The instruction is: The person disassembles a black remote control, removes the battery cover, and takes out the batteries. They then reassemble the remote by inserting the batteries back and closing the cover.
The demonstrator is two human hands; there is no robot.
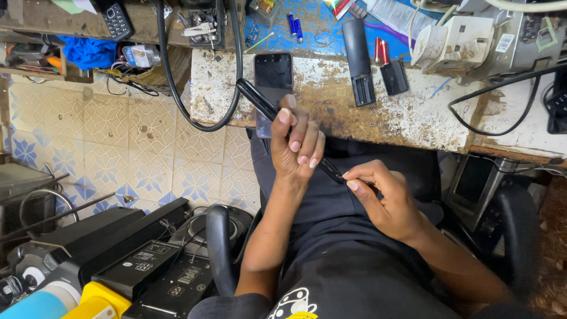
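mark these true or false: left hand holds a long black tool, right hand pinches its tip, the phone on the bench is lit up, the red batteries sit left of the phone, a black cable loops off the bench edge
1. The left hand holds a long black tool. True.
2. The right hand pinches at the tool's lower tip. True.
3. The phone on the workbench is lit up. False: its screen is dark.
4. The red batteries sit left of the phone. False: they lie to its right, beside the open black remote.
5. A black cable loops down past the bench edge over the tiled floor. True.
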